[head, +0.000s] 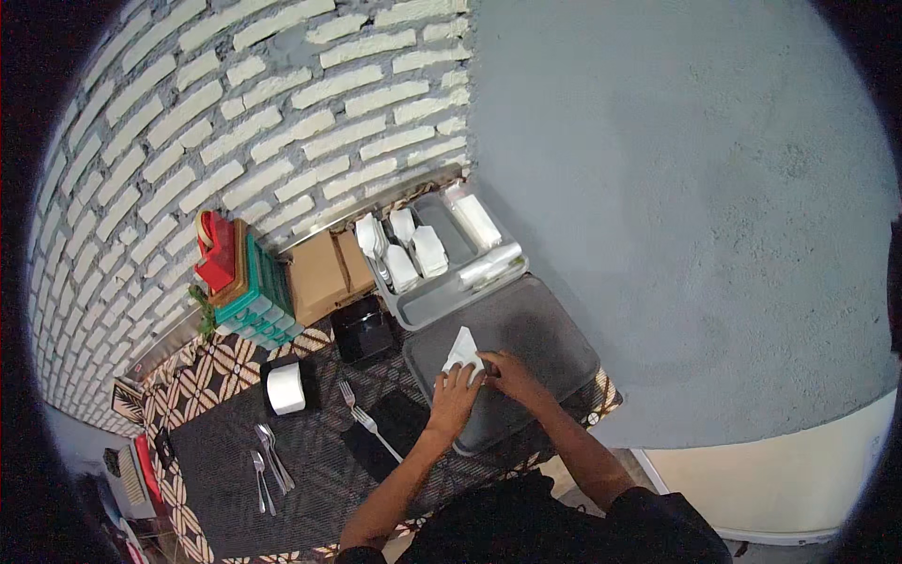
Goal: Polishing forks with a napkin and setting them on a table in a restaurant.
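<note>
A white paper napkin (463, 345), folded to a point at its far end, lies on a dark grey serving tray (542, 331). My left hand (456, 403) holds it down against the tray, fingers spread over its near part. At the napkin's right edge, the fingertips of my right hand (513, 377) close on the paper; the exact grip is partly hidden. Left of the tray, two forks (366, 421) lie near my left forearm. Farther left are a group of forks or spoons (261, 479) and longer cutlery (276, 455).
Behind the tray stands a grey compartment tray (416, 314) with wrapped white bundles (430, 250) and clear plastic packs (473, 220). A black container (363, 330), a white stack in a dark holder (285, 389), teal drawers (264, 296) and cardboard (320, 275) sit leftward. A grey wall (669, 211) bounds the right.
</note>
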Tool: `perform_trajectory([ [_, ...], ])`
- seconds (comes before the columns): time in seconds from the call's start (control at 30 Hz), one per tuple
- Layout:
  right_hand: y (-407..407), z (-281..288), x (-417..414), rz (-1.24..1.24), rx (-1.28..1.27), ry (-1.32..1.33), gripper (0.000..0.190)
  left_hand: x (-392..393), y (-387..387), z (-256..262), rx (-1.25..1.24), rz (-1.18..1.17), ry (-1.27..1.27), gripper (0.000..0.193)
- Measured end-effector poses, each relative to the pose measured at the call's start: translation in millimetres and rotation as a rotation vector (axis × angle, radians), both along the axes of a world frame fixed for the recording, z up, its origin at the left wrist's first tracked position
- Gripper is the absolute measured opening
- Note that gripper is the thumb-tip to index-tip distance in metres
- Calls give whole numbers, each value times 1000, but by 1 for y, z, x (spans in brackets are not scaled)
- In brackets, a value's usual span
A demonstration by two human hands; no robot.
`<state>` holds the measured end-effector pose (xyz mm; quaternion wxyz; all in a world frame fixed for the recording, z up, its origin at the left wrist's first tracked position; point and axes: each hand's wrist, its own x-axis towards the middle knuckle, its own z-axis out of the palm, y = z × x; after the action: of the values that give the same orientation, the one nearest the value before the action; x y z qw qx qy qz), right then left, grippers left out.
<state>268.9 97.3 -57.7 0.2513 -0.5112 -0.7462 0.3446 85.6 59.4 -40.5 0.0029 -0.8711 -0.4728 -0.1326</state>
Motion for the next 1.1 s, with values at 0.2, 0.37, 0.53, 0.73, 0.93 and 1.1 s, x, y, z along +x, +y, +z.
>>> perform_trajectory([
  [0.2,3,7,4,32,-54,18,60,4,16,8,-30,12,11,51],
  [0.37,9,-5,9,82,-91,31,57,1,15,-9,-120,-16,-74,38],
  [0.53,2,7,15,102,61,27,48,-4,10,-8,-50,83,-321,21],
  [0.73,-4,18,10,85,95,-91,31,-5,22,12,-339,212,-446,20],
  [0.93,8,11,-11,-92,125,-175,20,-9,39,-8,-340,307,-492,24],
  [1.1,14,-1,-16,-180,98,-99,21,0,45,-9,-254,421,-449,21],
])
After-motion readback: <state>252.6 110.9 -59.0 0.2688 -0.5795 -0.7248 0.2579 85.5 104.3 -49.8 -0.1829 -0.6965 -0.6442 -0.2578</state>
